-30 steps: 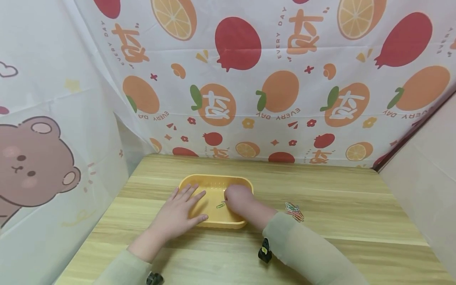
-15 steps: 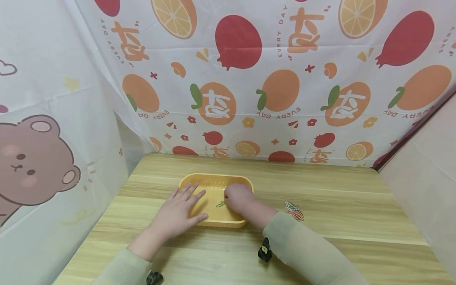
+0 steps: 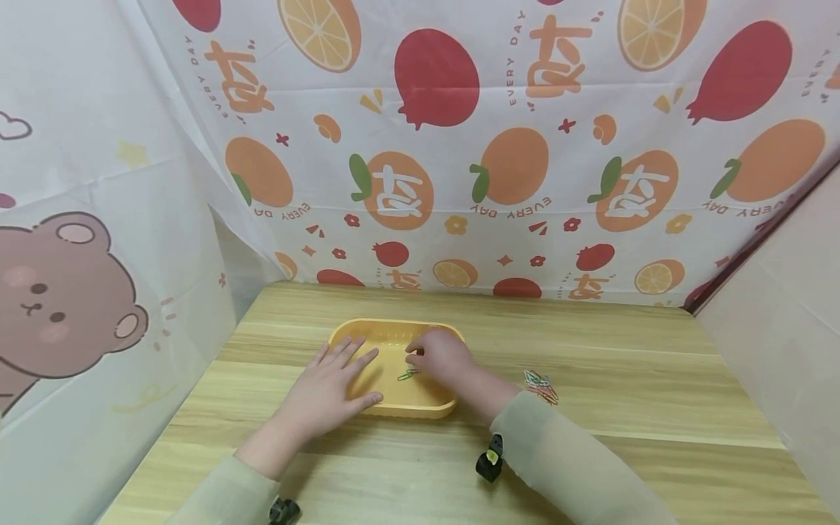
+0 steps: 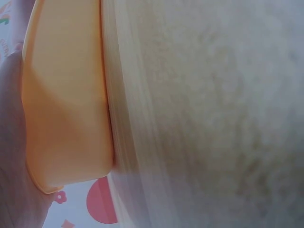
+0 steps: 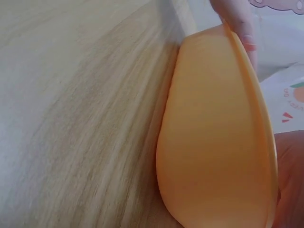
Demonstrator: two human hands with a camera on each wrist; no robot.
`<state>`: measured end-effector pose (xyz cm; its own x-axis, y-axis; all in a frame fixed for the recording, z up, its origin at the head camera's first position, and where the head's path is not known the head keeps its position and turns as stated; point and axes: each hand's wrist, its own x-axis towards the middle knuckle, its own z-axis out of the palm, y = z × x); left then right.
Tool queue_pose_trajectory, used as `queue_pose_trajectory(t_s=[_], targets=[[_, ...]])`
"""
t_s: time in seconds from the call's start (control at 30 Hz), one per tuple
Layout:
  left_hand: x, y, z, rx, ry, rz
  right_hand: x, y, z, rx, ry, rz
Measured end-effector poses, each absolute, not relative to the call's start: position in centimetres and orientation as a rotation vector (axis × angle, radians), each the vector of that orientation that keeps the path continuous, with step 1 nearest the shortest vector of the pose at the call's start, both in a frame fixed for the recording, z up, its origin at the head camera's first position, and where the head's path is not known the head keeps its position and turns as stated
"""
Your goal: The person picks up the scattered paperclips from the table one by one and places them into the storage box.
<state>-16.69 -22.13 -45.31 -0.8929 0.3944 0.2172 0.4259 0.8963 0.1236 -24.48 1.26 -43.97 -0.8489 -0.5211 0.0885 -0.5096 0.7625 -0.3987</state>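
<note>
A yellow plastic tray [image 3: 420, 410] sits on the table, with a green paper clip [image 3: 403, 377] on its floor. Right beside that one lies a second, darker clip [image 3: 413, 371], too small to make out well. My left hand [image 3: 324, 390] rests over the tray's left rim with fingers spread. Inside the tray's right side hovers my right hand [image 3: 442, 357], thumb and forefinger parted, just above the clips; nothing shows between them. Both wrist views show mainly the outer wall of the tray [image 4: 66, 104], and the right wrist view has the left thumb [image 5: 240, 21] at its rim.
To the right of the tray is a small pile of coloured paper clips [image 3: 541, 386] on the wooden table [image 3: 623, 364]. A fruit-print cloth [image 3: 459, 168] hangs behind the table, and a bear-print cloth [image 3: 72, 292] at the left.
My right hand's thumb and forefinger have parted from a closed pinch and the hand has risen slightly. The darker clip shows more plainly beside the green one. My left hand stays put.
</note>
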Motion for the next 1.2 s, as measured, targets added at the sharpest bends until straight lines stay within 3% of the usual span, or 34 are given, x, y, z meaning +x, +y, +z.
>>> queue_pose_trajectory(t_s=[0.53, 0.8, 1.2], targets=[[-16.7, -22.1, -45.6, -0.628, -2.878, -0.246, -23.9, 5.5, -42.8, -0.473, 2.729, -1.393], [-16.6, -22.1, -45.6, -0.625, -2.878, -0.261, -23.8, 9.1, -43.2, -0.264, 2.735, -1.490], [-16.6, -22.2, -45.6, -0.625, -2.875, -0.258, -23.1, 15.8, -46.4, -0.165, 2.779, -1.488]])
